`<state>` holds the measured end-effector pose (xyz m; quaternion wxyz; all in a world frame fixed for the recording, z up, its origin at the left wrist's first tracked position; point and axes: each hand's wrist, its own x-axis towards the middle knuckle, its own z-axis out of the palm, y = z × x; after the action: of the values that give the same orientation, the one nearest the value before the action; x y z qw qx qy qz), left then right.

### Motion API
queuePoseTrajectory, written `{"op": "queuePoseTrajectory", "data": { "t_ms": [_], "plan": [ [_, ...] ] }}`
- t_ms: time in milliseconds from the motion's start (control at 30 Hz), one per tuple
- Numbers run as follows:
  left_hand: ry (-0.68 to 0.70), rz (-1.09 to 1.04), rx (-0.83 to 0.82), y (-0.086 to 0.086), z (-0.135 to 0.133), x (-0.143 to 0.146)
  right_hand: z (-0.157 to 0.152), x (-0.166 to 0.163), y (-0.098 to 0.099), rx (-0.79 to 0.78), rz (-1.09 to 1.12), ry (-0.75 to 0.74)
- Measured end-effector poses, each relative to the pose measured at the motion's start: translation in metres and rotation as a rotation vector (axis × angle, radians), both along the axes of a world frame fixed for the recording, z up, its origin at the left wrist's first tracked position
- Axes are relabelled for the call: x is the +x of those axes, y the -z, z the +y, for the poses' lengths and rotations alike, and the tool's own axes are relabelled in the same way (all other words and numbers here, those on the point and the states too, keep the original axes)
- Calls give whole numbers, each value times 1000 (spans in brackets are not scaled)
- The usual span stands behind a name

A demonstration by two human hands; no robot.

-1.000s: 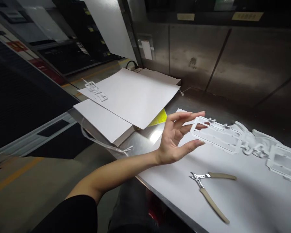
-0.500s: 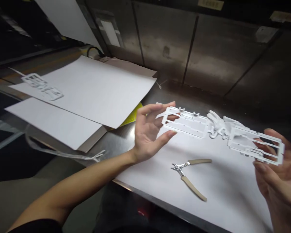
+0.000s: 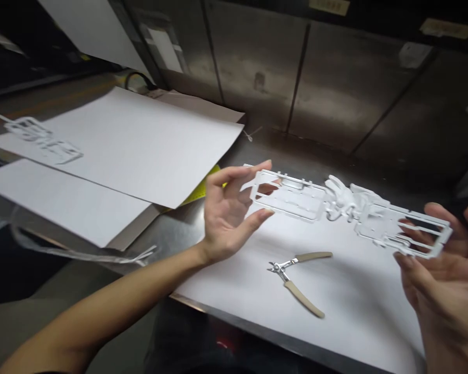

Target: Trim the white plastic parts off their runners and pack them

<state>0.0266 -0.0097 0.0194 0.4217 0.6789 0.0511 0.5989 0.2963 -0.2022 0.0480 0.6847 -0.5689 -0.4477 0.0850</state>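
A long white moulded plastic part (image 3: 347, 210), two frames joined by a runner in the middle, is held flat above the table between both hands. My left hand (image 3: 228, 213) grips its left frame with thumb below and fingers above. At the right, my right hand (image 3: 442, 270) supports the other frame from beneath, fingers curled up around its edge. Beige-handled cutting pliers (image 3: 298, 283) lie on the white sheet (image 3: 359, 311) just below the part, untouched.
Large white sheets (image 3: 140, 143) are stacked on a cardboard box at the left, with another white plastic part (image 3: 42, 139) on them and a yellow sheet (image 3: 203, 188) peeking out. A steel wall (image 3: 296, 72) stands behind. The table's front edge (image 3: 234, 318) runs close to me.
The view has swung right, bringing my right hand into sight under the part's right frame. The part has come slightly left and up, held by both hands. The pliers stay put.
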Motion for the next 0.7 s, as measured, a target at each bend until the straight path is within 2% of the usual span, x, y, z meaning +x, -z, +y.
{"op": "queuePoseTrajectory", "data": {
  "t_ms": [133,267,333,433,500,567,700],
  "plan": [
    [-34,17,20,2,5,-2,5,-3,-9,42,-21,-42],
    [-74,-24,33,-5,2,2,1,4,-7,92,-155,-113],
    [-85,-10,-76,-10,-3,4,1,5,-4,38,-173,-81],
    [-47,113,-413,-16,-9,4,3,4,1,-143,-77,-18],
    [17,198,-586,-17,-10,3,5,4,3,-216,-15,-44],
    [77,241,-661,-16,-8,2,8,5,4,-255,48,-85],
    [122,220,-662,-13,-5,0,11,6,3,-219,149,-130]
  ]
}}
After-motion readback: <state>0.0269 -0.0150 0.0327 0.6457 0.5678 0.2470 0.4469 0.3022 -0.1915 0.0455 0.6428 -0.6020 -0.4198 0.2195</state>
